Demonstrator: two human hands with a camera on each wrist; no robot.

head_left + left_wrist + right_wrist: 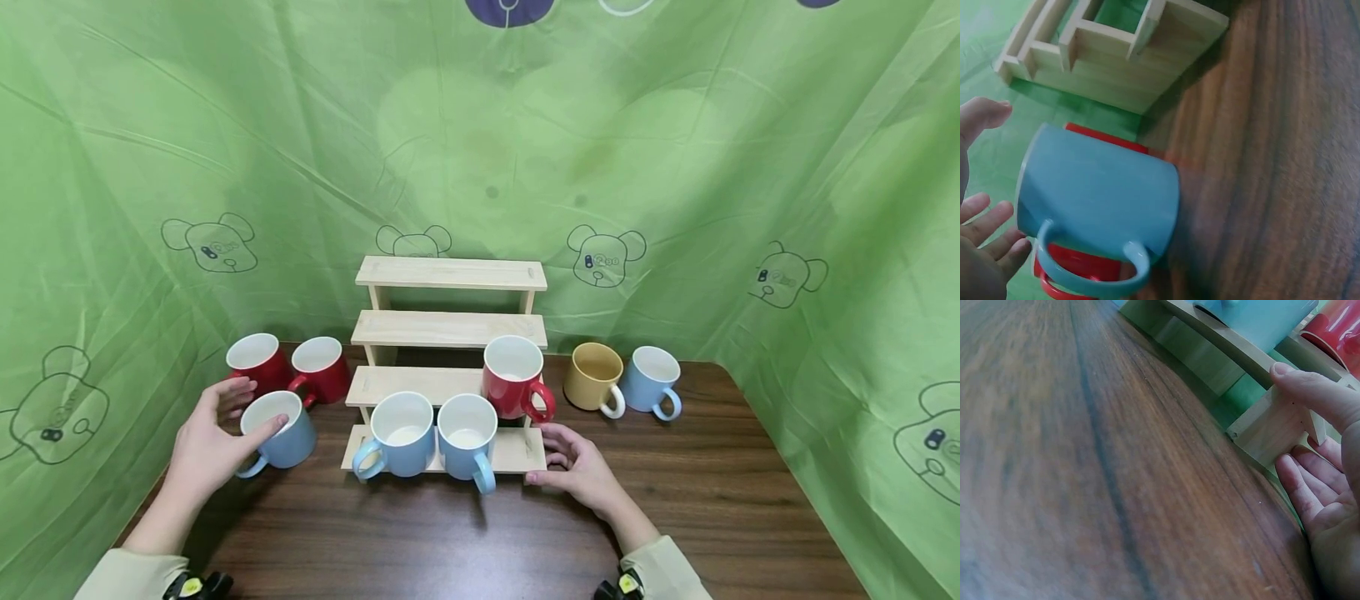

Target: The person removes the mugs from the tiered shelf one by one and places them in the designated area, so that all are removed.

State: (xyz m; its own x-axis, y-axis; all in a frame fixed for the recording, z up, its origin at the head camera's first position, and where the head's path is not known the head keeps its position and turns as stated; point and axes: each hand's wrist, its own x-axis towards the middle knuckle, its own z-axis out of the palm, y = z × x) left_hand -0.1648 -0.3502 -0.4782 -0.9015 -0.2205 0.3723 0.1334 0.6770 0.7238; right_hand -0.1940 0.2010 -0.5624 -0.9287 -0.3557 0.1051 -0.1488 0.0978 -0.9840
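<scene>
At the left, my left hand (210, 446) reaches over a light blue mug (294, 442), thumb and fingers spread around its rim. In the left wrist view the fingers lie beside the rim of this blue mug (1100, 187), not wrapped round it. A four-step wooden rack (450, 329) stands in the middle. My right hand (585, 473) holds the right end of its lowest step, thumb on the front corner and fingers along the side panel (1269, 422). Two light blue mugs (402, 437) stand on the lowest step. On the step above, at its right, is a red mug (510, 392).
Two red mugs (326, 379) stand behind the left blue mug, left of the rack. To the rack's right are a yellow mug (588, 379) with a white handle and another light blue mug (645, 383). Green cloth (480, 167) hangs around the dark wooden table (720, 500).
</scene>
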